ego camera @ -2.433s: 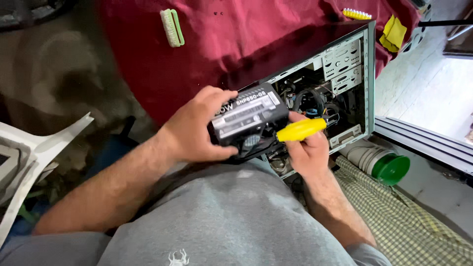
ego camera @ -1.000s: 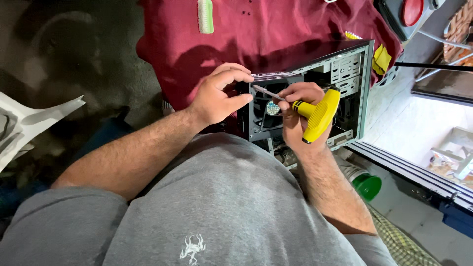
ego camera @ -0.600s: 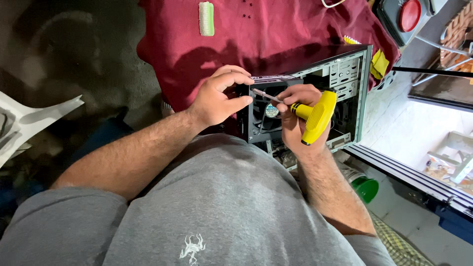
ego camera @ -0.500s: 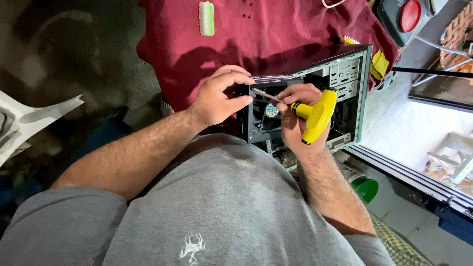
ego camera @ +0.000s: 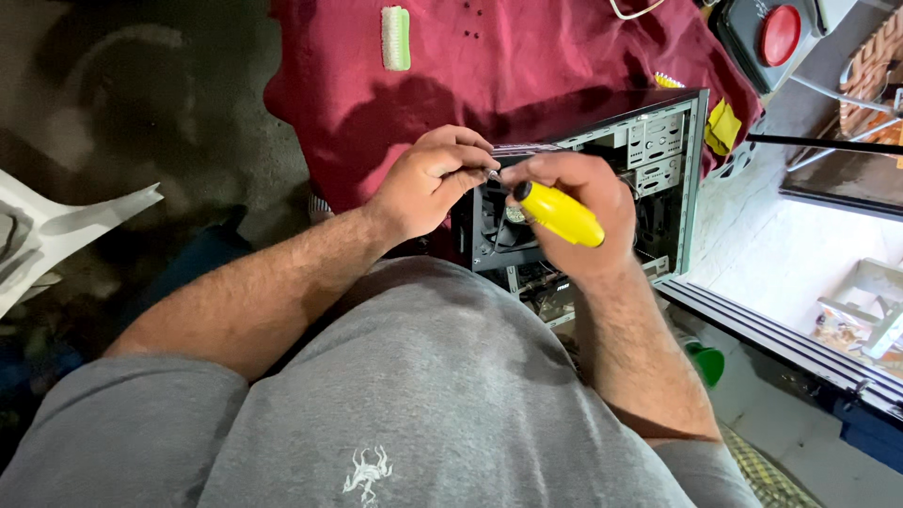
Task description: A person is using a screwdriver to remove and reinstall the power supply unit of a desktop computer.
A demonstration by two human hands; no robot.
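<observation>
A: What's the right hand (ego camera: pixel 574 212) got?
B: It's wrapped around a yellow-handled screwdriver (ego camera: pixel 557 213), at the open computer case (ego camera: pixel 677 179).
A: The left hand (ego camera: pixel 428 179)?
B: Pinching the screwdriver's tip

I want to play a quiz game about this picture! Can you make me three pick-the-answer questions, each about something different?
1. Where is the small white brush?
A. on the red cloth
B. inside the computer case
C. in a hand

2. What colour is the screwdriver handle?
A. blue
B. yellow
C. green

3. What is the right hand doing?
A. lying flat
B. gripping the screwdriver
C. holding the brush

Answers: 1 A, it lies on the cloth above the case. 2 B, the handle is bright yellow. 3 B, its fingers wrap the handle while the left hand pinches near the tip.
</observation>
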